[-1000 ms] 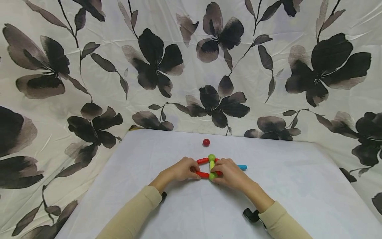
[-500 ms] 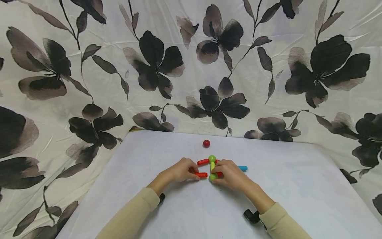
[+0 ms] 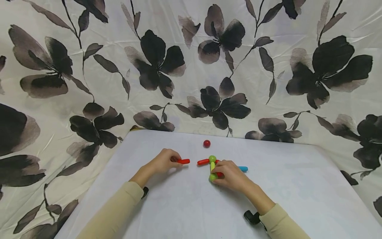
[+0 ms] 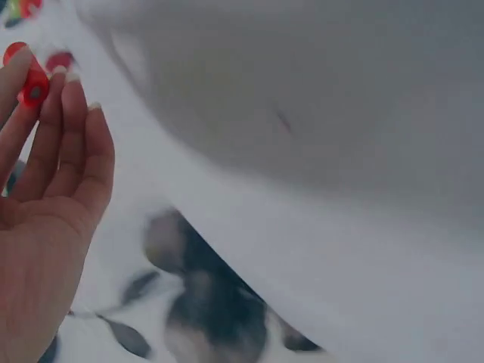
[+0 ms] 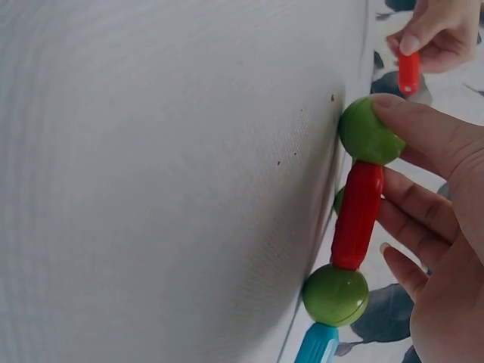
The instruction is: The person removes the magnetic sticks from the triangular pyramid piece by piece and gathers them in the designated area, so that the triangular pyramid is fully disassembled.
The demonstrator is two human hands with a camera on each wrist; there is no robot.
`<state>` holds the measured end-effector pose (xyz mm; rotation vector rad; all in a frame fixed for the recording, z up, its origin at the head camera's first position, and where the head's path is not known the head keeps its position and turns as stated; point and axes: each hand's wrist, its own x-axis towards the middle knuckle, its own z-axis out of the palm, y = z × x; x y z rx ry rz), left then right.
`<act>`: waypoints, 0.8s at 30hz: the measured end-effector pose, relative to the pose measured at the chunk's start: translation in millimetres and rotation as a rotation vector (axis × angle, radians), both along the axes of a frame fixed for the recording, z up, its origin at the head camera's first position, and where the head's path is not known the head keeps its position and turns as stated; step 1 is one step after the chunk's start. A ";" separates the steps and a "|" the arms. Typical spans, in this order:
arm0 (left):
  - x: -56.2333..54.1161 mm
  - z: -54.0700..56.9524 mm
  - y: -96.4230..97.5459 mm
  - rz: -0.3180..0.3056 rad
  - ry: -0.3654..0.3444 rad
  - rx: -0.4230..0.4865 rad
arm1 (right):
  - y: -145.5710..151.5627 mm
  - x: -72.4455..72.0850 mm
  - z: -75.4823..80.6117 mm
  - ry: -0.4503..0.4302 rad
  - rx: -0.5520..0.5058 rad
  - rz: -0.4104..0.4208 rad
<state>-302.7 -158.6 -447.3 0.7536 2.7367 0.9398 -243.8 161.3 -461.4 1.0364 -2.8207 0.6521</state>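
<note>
My left hand (image 3: 165,161) pinches a loose red rod (image 3: 183,161) between thumb and fingers, off to the left of a ball-and-rod construction. The left wrist view shows that rod's end with a grey dot (image 4: 35,92). With thumb and fingers, my right hand (image 3: 230,175) grips the near green ball (image 5: 367,130) of the construction. From this ball a red rod (image 5: 357,215) runs to another green ball (image 5: 336,295), which carries a blue rod (image 5: 318,346). A light green rod (image 3: 212,167) links to the far green ball (image 3: 212,158), where another red rod (image 3: 203,162) points left.
A red ball (image 3: 206,143) lies behind the construction, near the back edge of the white table (image 3: 185,212). A flower-printed cloth (image 3: 179,66) hangs beyond that edge. Black wrist cameras, such as the right one (image 3: 251,217), sit below the forearms.
My left hand has pulled the red rod away from the near green ball and carried it left and farther back. The right hand stays on the ball.
</note>
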 end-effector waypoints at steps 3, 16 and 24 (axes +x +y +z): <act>-11.5 -1.3 -20.9 0.080 0.030 -0.032 | 0.3 -0.5 0.2 -0.011 0.002 -0.005; -41.6 -13.8 -70.5 0.322 0.033 -0.095 | -0.6 3.1 -3.1 0.009 -0.007 0.011; -44.1 -11.9 -68.8 0.381 -0.023 -0.096 | 0.2 1.7 -0.8 -0.011 -0.003 -0.006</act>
